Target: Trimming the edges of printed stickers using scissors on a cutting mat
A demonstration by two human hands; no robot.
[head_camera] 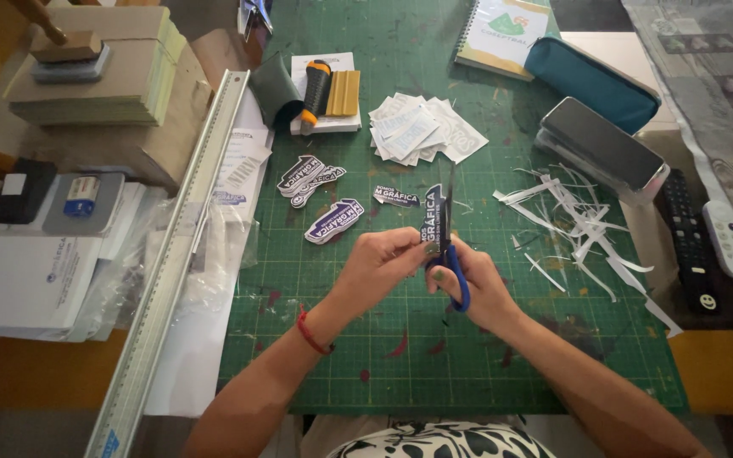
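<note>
The left hand (379, 263) pinches a dark printed sticker (433, 222) between thumb and fingertips and holds it upright above the green cutting mat (468, 356). The right hand (478, 284) is closed through the blue handles of a pair of scissors (450, 254), whose blades point up along the sticker's right edge. How far apart the blades stand cannot be told from here.

Recommended procedure for this cut, as judged from the posture:

1. Keep the pinch near the lower left edge of the sticker, away from the cutting line.
2. Turn the sticker into the blades rather than swinging the scissors; this should give a smoother outline.
3. Use the inner part of the blades and short closures around the curved corners.
4. Let the offcut drop onto the mat.

Finished stickers (322, 197) lie just beyond the hands on the mat. White paper strips (574, 222) are scattered to the right, a stack of white cut sheets (422, 129) sits farther back, and a long metal ruler (181, 246) borders the mat's left side on the worktop.
</note>
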